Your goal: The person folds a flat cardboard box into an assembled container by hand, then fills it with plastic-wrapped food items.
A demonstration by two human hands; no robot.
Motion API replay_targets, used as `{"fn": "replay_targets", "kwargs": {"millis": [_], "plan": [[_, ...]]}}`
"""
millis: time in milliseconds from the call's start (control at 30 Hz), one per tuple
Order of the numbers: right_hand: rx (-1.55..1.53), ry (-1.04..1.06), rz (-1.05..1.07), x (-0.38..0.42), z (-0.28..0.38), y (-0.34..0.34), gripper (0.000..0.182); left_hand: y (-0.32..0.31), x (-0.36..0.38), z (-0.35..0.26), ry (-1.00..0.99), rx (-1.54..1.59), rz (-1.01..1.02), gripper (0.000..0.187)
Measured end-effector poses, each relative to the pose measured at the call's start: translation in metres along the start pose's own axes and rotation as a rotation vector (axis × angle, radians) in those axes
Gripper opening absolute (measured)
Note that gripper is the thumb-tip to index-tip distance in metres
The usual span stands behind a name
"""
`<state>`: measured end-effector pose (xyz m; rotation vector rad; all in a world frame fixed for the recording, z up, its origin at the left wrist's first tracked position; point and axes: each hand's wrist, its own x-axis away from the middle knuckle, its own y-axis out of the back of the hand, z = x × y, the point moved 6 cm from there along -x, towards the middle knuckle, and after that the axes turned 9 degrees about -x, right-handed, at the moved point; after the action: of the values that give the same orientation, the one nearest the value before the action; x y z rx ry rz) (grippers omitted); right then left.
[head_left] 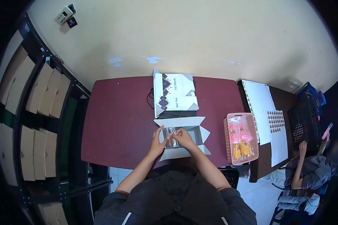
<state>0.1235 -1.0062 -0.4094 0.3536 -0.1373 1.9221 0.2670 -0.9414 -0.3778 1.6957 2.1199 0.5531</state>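
An open white cardboard box [195, 130] with its flaps spread lies on the table in front of me. In its left half sits a clear, shiny cylindrical container [172, 144], apparently on its side. My left hand [158, 143] curls around the container's left side, with the thumb on top. My right hand [184, 138] reaches over the box, its fingers drawn together on the container's upper right part. The hands cover some of the container, and its contents are too small to make out.
Flat printed boxes [180, 92] are stacked behind the open box. A pink basket [242, 115] holds bags of pink and yellow pieces. White sheets [259, 99] and a sticker sheet [276, 120] lie at right. Shelves with cardboard boxes [28, 148] stand left. Another person [313, 170] sits at far right.
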Motion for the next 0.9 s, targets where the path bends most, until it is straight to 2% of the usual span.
{"fn": "replay_targets", "kwargs": {"millis": [67, 200, 300, 367, 400, 467, 567, 700, 833, 900], "plan": [[-0.222, -0.220, 0.122, 0.009, 0.008, -0.004, 0.040, -0.001, 0.001, 0.001, 0.002, 0.024, -0.012, 0.060], [-0.411, -0.174, 0.103, 0.008, -0.001, -0.003, 0.036, -0.003, 0.002, 0.002, 0.040, 0.027, -0.015, 0.060], [-0.375, -0.136, 0.050, 0.010, 0.002, 0.001, 0.032, 0.000, 0.002, 0.000, 0.035, 0.018, -0.019, 0.060], [-0.034, 0.070, -0.084, 0.006, 0.006, 0.010, 0.029, -0.001, 0.000, 0.003, 0.043, -0.004, -0.017, 0.059], [-0.035, 0.071, -0.085, 0.007, 0.009, 0.010, 0.029, -0.001, 0.000, 0.002, 0.042, -0.005, -0.017, 0.059], [0.211, 0.313, -0.265, 0.015, 0.030, 0.019, 0.027, 0.001, -0.001, 0.000, 0.030, -0.031, -0.030, 0.059], [0.275, 0.348, -0.291, 0.021, 0.038, 0.022, 0.026, -0.002, -0.004, 0.005, 0.017, -0.009, -0.045, 0.059], [0.246, 0.274, -0.251, 0.018, 0.032, 0.024, 0.023, -0.005, -0.007, 0.016, 0.042, 0.046, -0.039, 0.058], [0.270, 0.353, -0.263, 0.019, 0.033, 0.019, 0.031, -0.005, -0.013, 0.019, 0.048, 0.112, -0.059, 0.059], [0.262, 0.308, -0.246, 0.021, 0.036, 0.016, 0.033, -0.006, -0.015, 0.021, 0.078, 0.135, -0.051, 0.060]]}}
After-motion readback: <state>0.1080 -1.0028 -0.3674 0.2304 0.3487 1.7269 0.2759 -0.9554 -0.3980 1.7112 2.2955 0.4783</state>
